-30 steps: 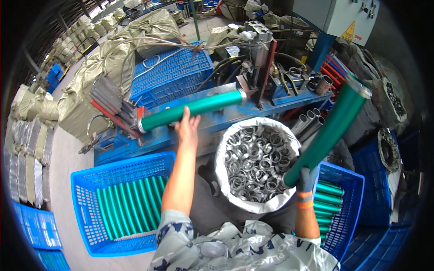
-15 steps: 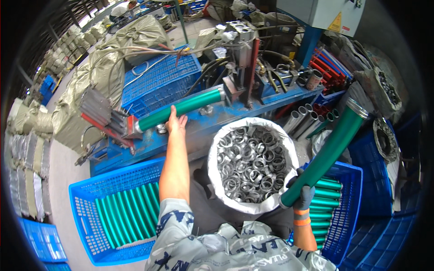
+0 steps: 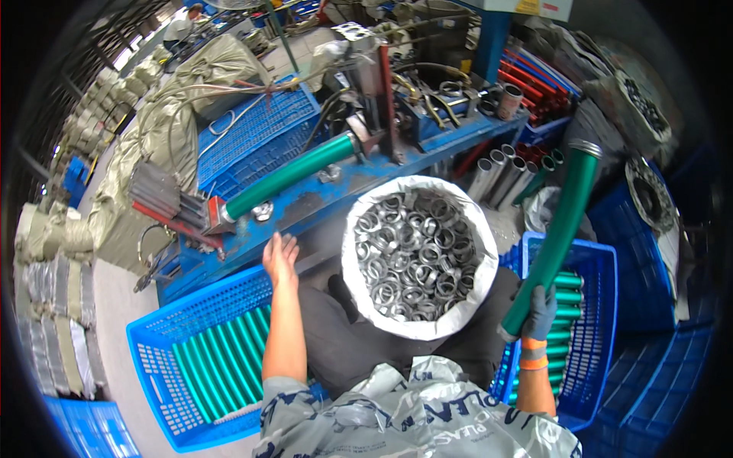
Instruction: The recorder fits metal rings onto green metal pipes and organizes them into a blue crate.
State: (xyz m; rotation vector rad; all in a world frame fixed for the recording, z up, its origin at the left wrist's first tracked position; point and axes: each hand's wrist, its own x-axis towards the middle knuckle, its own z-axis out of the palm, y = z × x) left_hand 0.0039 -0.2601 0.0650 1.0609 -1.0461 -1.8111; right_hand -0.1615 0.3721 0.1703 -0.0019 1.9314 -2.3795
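Observation:
A green tube (image 3: pixel 294 177) is set lengthwise in the blue bench press (image 3: pixel 366 172), between its left and right end blocks. My bare left hand (image 3: pixel 281 258) is in the air in front of the bench, fingers apart and holding nothing. In my gloved right hand (image 3: pixel 540 313) is another green tube (image 3: pixel 560 229), gripped near its lower end and tilted upward, with a metal ring on its upper end. A white sack (image 3: pixel 489 237) full of loose metal rings (image 3: pixel 416 259) stands between my knees.
Left and right of me are blue crates, the left crate (image 3: pixel 145 359) and the right crate (image 3: pixel 611 305), both holding rows of green tubes. Metal tubes (image 3: pixel 500 172) stand beyond the sack, with red tubes (image 3: pixel 534 84) behind. Pliers (image 3: pixel 443 111) lie on the bench; another person (image 3: pixel 183 27) is far back.
My left hand has come off the tube in the press and drawn back toward me. My right hand has swung its tube to the right, more upright. The view has shifted slightly.

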